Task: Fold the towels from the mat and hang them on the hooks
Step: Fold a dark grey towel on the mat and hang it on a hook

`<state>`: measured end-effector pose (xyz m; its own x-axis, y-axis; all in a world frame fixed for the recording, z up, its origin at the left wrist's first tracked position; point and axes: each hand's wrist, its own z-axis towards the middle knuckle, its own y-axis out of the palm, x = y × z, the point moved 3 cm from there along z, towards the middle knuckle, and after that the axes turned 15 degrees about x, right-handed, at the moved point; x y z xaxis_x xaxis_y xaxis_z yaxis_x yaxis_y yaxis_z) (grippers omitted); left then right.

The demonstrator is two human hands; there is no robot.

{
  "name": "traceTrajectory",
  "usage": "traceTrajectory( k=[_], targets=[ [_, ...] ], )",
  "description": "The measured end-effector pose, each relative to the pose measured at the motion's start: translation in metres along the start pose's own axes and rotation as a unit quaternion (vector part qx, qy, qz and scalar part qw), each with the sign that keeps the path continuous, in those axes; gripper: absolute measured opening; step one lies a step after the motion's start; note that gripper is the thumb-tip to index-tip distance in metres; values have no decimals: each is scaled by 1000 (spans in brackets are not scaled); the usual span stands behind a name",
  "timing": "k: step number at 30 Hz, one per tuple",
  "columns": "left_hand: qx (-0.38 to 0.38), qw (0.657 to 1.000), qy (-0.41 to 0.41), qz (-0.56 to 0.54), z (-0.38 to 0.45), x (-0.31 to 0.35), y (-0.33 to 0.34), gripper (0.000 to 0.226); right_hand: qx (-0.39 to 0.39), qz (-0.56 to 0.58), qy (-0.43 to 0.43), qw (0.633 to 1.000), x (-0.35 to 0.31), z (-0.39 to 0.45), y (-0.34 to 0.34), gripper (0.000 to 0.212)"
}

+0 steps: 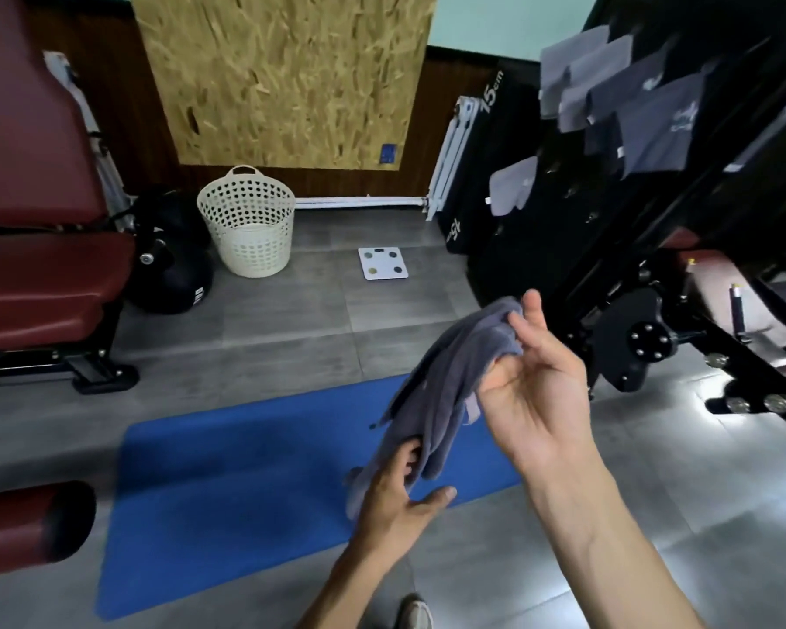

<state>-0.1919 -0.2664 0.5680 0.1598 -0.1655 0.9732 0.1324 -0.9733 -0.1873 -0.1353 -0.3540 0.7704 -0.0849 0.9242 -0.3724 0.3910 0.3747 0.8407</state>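
From my head camera: my right hand (529,392) pinches the upper end of a grey towel (445,392); my left hand (398,494) curls its fingers (409,456) round the lower end; the towel hangs bunched between them above the blue mat (228,483); other towels (654,115) hang on the dark rack at my right; a cream basket (248,222) stands by the wall.

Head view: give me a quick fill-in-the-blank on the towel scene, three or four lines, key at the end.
1. Both hands hold one grey towel above the ____ mat.
2. The cream laundry basket stands on the floor to the ____ of the white scale.
3. The right hand grips the towel's ____ end; the left hand grips the other.

Missing words: blue; left; upper
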Motion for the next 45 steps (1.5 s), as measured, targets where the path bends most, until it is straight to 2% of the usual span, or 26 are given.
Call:
traceTrajectory(
  k=[2,5,7,9,10,11,13,16,19,22,24,26,28,30,32,34,35,36,38,40,42,45],
  targets=[
    [50,999,2,0,7,6,10,24,0,-20,-21,1000,-22,1,-5,29],
    [71,997,14,2,21,26,33,27,4,-15,-31,999,-65,11,-25,40],
    [8,999,30,-26,26,49,54,22,17,4,-28,999,-96,21,-42,46],
    [-81,996,37,-24,24,73,88,40,24,12,-15,1000,-127,31,-61,46],
    [-94,995,41,-13,24,82,110,47,29,6,-6,1000,-141,36,-70,42],
    [-79,996,46,-10,23,90,128,45,40,-5,4,999,-151,39,-77,36],
    [4,997,76,-4,30,103,161,21,75,-24,23,997,-172,46,-92,26],
    [76,989,124,9,42,118,201,25,90,-59,28,994,-219,55,-113,30],
    [85,990,112,-17,51,132,227,21,95,-95,12,991,-273,66,-129,35],
    [76,992,98,-29,57,149,252,18,69,-174,-34,982,-314,77,-143,43],
    [79,990,104,-47,60,163,266,18,55,-286,-113,950,-335,89,-159,54],
    [72,988,128,-50,66,173,277,15,53,-450,-222,863,-347,100,-179,68],
    [47,989,140,-21,72,179,286,17,25,-559,-294,775,-349,108,-196,82],
    [13,993,116,-14,76,182,294,17,-31,-599,-311,737,-345,116,-205,94],
    [-7,995,97,-2,78,182,300,17,-74,-623,-292,722,-340,121,-203,89],
    [-14,995,101,10,77,183,306,24,-95,-644,-284,704,-337,128,-196,53],
    [-12,994,107,12,77,184,306,34,-89,-642,-286,705,-338,130,-193,43],
    [-15,993,118,12,75,186,305,41,-71,-626,-289,721,-342,132,-189,41],
    [-43,989,139,37,75,187,297,41,-46,-588,-297,751,-353,134,-177,41],
    [-63,980,155,109,80,179,285,30,-58,-599,-320,732,-358,135,-158,39],
    [-28,958,203,202,89,167,273,11,-69,-614,-335,711,-356,133,-138,36],
    [63,940,205,265,98,144,248,12,-48,-593,-336,731,-349,131,-119,38]
  ],
)
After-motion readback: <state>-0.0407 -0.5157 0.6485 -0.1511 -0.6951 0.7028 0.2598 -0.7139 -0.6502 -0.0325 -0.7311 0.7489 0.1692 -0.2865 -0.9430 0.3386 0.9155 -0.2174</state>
